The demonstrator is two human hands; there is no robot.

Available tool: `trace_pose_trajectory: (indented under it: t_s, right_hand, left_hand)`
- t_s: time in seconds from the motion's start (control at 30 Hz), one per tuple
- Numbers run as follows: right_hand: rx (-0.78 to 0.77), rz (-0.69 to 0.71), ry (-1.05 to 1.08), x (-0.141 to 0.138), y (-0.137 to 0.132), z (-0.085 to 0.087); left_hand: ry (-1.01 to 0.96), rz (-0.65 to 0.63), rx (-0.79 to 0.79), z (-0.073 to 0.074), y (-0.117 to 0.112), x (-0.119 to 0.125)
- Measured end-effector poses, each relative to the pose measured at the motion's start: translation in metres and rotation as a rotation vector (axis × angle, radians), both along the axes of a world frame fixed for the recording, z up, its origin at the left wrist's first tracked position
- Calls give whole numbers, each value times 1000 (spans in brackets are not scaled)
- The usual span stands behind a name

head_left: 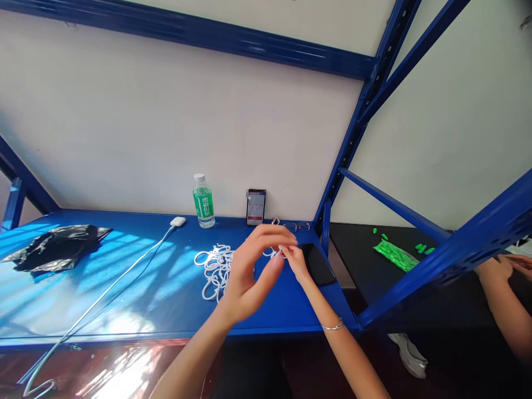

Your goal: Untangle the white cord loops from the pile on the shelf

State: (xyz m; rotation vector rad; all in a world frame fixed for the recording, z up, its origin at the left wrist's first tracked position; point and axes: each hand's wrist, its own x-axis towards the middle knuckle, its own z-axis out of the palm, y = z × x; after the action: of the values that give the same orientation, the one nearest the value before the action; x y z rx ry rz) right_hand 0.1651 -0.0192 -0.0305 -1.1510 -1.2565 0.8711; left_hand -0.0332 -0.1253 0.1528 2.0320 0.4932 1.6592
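Observation:
A heap of white cord loops [216, 266] lies on the blue shelf top [137, 277]. My left hand [251, 271] is raised over the heap's right side, fingers spread and curled, blurred by motion. My right hand [296, 260] is just to its right, fingertips pinching a bit of white cord at the heap's right end. A thin bracelet sits on my right wrist. Whether my left hand touches the cord is unclear.
A green-labelled water bottle [203, 202], a phone showing a timer [255, 206], glasses [297, 226] and a dark phone [318, 265] lie near the back right. A white charger and cable [124, 277] and black bag [56, 246] lie left. Another person's arms [505, 293] and green pieces [394, 254] are right.

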Motion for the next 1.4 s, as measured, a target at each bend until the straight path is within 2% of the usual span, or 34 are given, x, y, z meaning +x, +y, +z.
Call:
trace_pose_trajectory:
  t_s: [0.07, 0.17, 0.27, 0.33, 0.4, 0.5, 0.63, 0.83, 1.07, 1.23, 1.4]
  right_hand:
    - [-9, 10, 42, 1, 1, 0]
    - [-30, 18, 105, 2, 2, 0]
    - [-43, 18, 156, 2, 2, -1]
    - [-46, 18, 182, 2, 2, -1]
    - [-48, 23, 205, 2, 1, -1]
    - [-53, 33, 238, 1, 0, -1]
    - [-61, 26, 272, 0, -2, 1]
    - [-74, 91, 324, -3, -5, 8]
    - [-50, 126, 290, -2, -5, 7]
    - [1, 99, 177, -2, -5, 6]
    - [17, 48, 130, -3, -5, 5]
  left_hand:
    - [147, 99, -103, -23, 42, 16]
    - [296, 161, -247, -79, 98, 34]
    - [344, 126, -403, -128, 128, 41]
    - [343, 86, -479, -145, 134, 43]
    - [359, 31, -485, -150, 133, 43]
    - [405, -45, -462, -148, 128, 41]
    - [421, -67, -462, -148, 126, 40]
    - [245, -249, -712, -155, 131, 40]
    - [81, -375, -947, -153, 131, 40]
    - [105, -354, -949, -157, 132, 41]
    - [217, -154, -720, -161, 128, 41]
